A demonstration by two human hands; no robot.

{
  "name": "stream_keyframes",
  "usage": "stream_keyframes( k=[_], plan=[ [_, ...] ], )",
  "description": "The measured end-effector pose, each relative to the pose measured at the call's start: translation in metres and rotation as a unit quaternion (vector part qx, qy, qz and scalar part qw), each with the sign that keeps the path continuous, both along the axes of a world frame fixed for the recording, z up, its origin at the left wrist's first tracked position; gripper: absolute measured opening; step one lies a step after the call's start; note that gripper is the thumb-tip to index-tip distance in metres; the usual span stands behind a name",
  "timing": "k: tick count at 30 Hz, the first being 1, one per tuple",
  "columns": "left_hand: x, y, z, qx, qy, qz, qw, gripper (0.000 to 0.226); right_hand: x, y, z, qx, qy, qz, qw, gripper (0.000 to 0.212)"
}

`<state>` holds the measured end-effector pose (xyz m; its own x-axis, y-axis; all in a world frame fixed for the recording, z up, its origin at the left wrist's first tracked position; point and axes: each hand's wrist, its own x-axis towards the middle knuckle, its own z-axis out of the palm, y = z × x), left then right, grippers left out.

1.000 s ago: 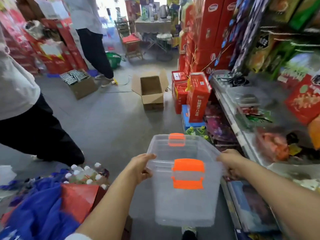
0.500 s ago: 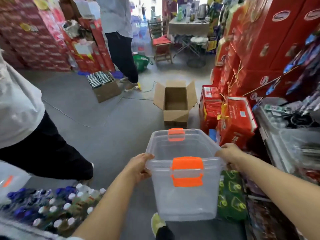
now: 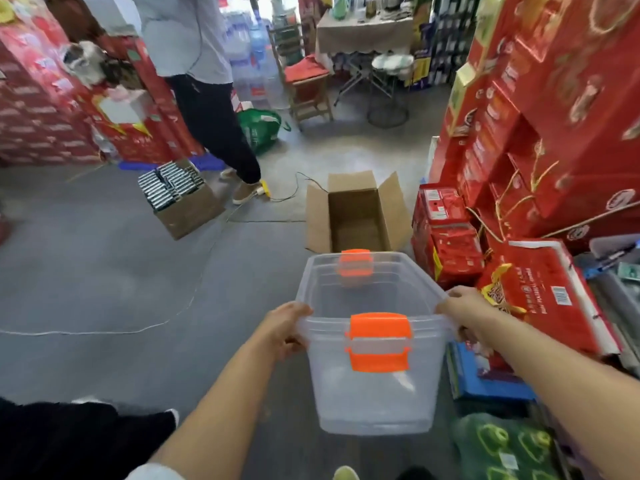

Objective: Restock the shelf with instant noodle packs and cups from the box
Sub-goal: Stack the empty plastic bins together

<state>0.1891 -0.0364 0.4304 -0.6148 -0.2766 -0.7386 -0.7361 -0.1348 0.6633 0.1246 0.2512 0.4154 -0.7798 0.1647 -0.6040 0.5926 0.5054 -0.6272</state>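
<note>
Cardboard box (image 3: 356, 216) nearer, hands (both) gripping bin (image 3: 374, 393)

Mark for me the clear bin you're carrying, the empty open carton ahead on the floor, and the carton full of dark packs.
clear bin (image 3: 367, 386), head view, on its near wall below the orange latch.
empty open carton (image 3: 356, 216), head view, on its bare inside floor.
carton of dark packs (image 3: 190, 211), head view, on its brown side wall.

Left hand (image 3: 284, 329) and right hand (image 3: 460, 308) outstretched, fingers curled.
</note>
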Motion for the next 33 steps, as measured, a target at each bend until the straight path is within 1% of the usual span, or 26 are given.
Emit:
stream_keyframes(
  k=[5, 9, 13, 17, 21, 25, 30, 33],
  plan=[
    [-0.109, -0.009, -0.014, 0.007, 0.005, -0.030, 1.000, 0.005, -0.097, -0.003, -0.019, 0.007, 0.010, -0.042, 0.999, 0.019],
    [-0.198, -0.014, -0.034, 0.009, -0.017, -0.030, 0.999, 0.005, -0.189, -0.008, -0.029, 0.006, 0.010, -0.040, 0.999, 0.011],
    [-0.288, -0.016, -0.047, 0.018, -0.038, -0.014, 0.999, 0.003, -0.285, -0.011, -0.045, -0.026, -0.034, -0.054, 0.998, 0.016],
    [-0.385, -0.021, -0.062, 0.012, -0.051, -0.019, 0.998, 0.004, -0.381, -0.015, -0.062, -0.011, -0.065, -0.047, 0.997, 0.015],
    [-0.459, -0.027, -0.079, 0.004, -0.057, -0.024, 0.998, 0.008, -0.454, -0.026, -0.079, -0.027, -0.102, -0.089, 0.990, 0.014],
    [-0.532, -0.041, -0.113, 0.007, -0.063, -0.044, 0.997, 0.013, -0.522, -0.040, -0.113, -0.043, -0.120, -0.111, 0.986, 0.023],
    [-0.606, -0.056, -0.171, 0.004, -0.128, -0.061, 0.990, 0.025, -0.584, -0.067, -0.173, -0.037, -0.102, -0.132, 0.985, 0.031],
    [-0.650, -0.065, -0.214, -0.002, -0.154, -0.078, 0.985, 0.029, -0.615, -0.083, -0.209, -0.029, -0.086, -0.165, 0.982, 0.029]
  ],
)
